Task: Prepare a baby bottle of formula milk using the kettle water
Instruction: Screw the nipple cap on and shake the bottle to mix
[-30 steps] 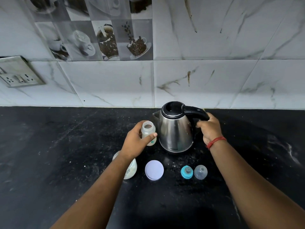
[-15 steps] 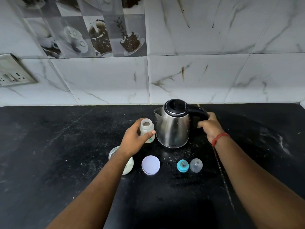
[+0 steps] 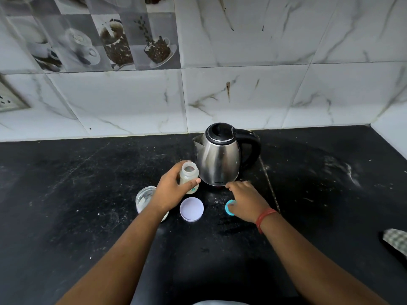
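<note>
A steel kettle (image 3: 220, 159) with a black lid and handle stands on the black counter (image 3: 88, 183), spout to the left. My left hand (image 3: 171, 190) holds a small clear baby bottle (image 3: 188, 176), uncapped and upright, just left of the kettle. My right hand (image 3: 244, 201) hovers low over the teal bottle ring (image 3: 229, 208), fingers spread; the clear cap beside the ring is hidden under it. A glass jar (image 3: 145, 198) of white powder sits under my left wrist, its white lid (image 3: 191, 209) lying beside it.
A tiled wall rises right behind the kettle, with a socket plate (image 3: 8, 100) at far left. The counter ends at a side wall at the right. A checked cloth (image 3: 396, 239) lies at the right edge.
My right hand has let go of the kettle handle and dropped down to the teal ring in front. The kettle stands on the counter. My left hand still holds the bottle.
</note>
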`<act>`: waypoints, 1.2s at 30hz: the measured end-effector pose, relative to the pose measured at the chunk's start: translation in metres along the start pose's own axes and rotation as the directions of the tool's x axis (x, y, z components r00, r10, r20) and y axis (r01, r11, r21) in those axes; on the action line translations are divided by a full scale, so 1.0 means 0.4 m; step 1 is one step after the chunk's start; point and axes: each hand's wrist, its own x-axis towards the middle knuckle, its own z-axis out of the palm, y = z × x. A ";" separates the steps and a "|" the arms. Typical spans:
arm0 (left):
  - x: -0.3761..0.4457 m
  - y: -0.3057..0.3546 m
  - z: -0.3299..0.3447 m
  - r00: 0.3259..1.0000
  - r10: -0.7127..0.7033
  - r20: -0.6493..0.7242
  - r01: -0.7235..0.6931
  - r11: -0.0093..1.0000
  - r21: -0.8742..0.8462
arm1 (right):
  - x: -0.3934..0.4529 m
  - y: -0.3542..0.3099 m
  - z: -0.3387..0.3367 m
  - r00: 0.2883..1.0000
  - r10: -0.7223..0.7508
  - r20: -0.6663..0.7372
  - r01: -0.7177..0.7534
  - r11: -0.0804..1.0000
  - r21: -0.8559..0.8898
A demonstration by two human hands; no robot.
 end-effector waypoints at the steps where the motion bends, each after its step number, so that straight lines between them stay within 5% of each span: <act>1: -0.006 0.001 0.002 1.000 -0.006 0.009 0.006 1.000 -0.005 | 0.000 -0.002 0.009 0.999 -0.023 0.033 0.026 0.993 -0.114; 4: -0.015 -0.002 0.007 1.000 -0.010 0.022 0.010 1.000 -0.025 | -0.001 -0.005 0.028 0.991 -0.055 0.125 0.098 0.924 -0.371; 9: -0.028 -0.018 0.011 0.999 -0.025 0.042 0.027 0.999 -0.029 | -0.005 -0.010 0.029 0.988 -0.077 0.135 0.131 0.883 -0.451; 12: -0.033 -0.020 0.012 0.998 -0.036 0.045 0.038 0.999 -0.039 | -0.006 -0.016 0.019 0.993 -0.100 0.058 0.114 0.931 -0.348; 15: -0.033 -0.011 0.014 0.999 -0.026 0.047 0.028 0.999 -0.036 | -0.005 -0.045 -0.021 0.999 -0.041 0.000 0.041 0.997 -0.060; 21: -0.019 0.001 0.006 0.999 -0.029 0.017 0.029 0.999 0.023 | 0.008 -0.155 -0.173 0.963 0.011 -0.268 0.085 0.935 0.344; 27: -0.008 0.031 0.010 0.999 -0.006 0.034 0.004 0.999 0.045 | 0.010 -0.247 -0.274 0.948 -0.150 -0.279 0.237 0.921 0.310; 36: -0.010 0.065 0.017 0.998 0.021 0.056 -0.025 0.998 0.058 | 0.011 -0.290 -0.268 0.977 -0.155 -0.149 0.189 0.948 0.256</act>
